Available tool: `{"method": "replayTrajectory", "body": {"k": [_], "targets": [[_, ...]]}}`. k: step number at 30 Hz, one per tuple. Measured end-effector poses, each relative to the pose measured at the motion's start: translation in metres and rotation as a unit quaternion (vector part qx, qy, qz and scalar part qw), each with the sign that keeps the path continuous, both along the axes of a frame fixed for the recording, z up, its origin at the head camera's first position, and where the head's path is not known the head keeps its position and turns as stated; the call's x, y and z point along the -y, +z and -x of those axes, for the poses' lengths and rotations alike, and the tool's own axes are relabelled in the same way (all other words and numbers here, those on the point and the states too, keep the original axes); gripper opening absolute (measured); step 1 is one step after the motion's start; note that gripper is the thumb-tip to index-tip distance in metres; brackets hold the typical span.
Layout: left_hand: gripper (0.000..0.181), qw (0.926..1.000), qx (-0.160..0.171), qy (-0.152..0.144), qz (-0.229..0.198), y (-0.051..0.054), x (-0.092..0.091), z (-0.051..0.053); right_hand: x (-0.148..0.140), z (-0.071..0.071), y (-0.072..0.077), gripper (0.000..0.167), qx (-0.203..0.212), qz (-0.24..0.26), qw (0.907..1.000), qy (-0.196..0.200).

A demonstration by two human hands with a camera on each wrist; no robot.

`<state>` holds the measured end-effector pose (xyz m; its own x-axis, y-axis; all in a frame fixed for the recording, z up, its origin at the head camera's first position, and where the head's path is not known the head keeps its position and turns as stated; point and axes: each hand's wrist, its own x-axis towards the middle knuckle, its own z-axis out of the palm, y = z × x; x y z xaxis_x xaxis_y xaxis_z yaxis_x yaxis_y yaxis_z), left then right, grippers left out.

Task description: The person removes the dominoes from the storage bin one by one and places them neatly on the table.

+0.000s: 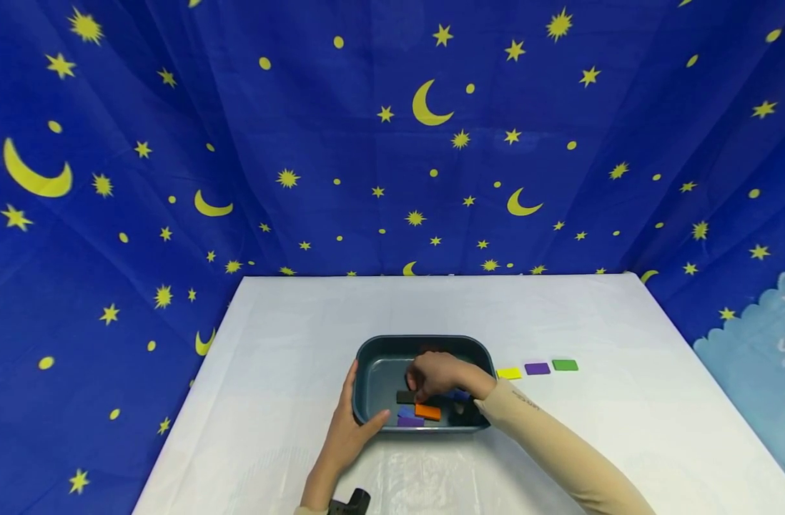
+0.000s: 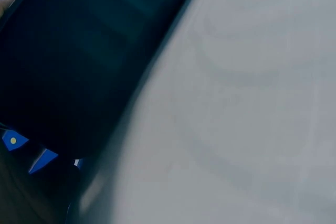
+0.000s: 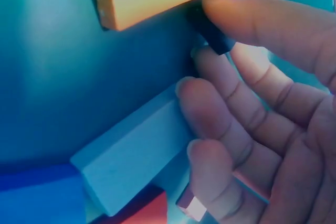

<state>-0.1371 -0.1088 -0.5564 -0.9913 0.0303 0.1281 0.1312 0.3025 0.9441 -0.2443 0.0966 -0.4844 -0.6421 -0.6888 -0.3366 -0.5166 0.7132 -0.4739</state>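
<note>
A dark teal plastic basin [image 1: 379, 368] stands on the white table with several flat coloured blocks inside. My left hand [image 1: 345, 433] holds its near left corner, fingers along the outer wall and thumb over the front rim. In the left wrist view the basin's dark outer wall [image 2: 94, 51] fills the left side. My right hand [image 1: 439, 373] reaches into the basin and pinches a black block [image 3: 212, 30] between thumb and index finger. An orange block [image 1: 427, 413] lies just nearer than its fingertips. Purple [image 1: 410, 422] and blue [image 1: 405, 411] blocks lie beside that. Its other fingers are near a light blue block [image 3: 136, 150].
On the table right of the basin lie a yellow block [image 1: 509, 373], a purple block [image 1: 537, 368] and a green block [image 1: 565, 365], in a spaced row. Blue star-patterned cloth [image 1: 341, 143] hangs behind and at the sides of the table [image 1: 289, 322].
</note>
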Motion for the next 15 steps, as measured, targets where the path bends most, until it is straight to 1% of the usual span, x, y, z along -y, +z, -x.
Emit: {"method": "replayTrajectory", "body": {"k": [6, 15], "targets": [[0.096, 1.0000, 0.002, 0.001, 0.005, 0.0003, 0.0002, -0.0004, -0.0017, 0.0013, -0.0026, 0.022, 0.020, 0.030, 0.9993, -0.003], [0.096, 0.9999, 0.008, -0.001, 0.007, 0.0002, 0.0008, 0.0004, -0.0048, 0.0024, -0.0053, 0.022, 0.039, 0.061, 0.9973, -0.009]]}}
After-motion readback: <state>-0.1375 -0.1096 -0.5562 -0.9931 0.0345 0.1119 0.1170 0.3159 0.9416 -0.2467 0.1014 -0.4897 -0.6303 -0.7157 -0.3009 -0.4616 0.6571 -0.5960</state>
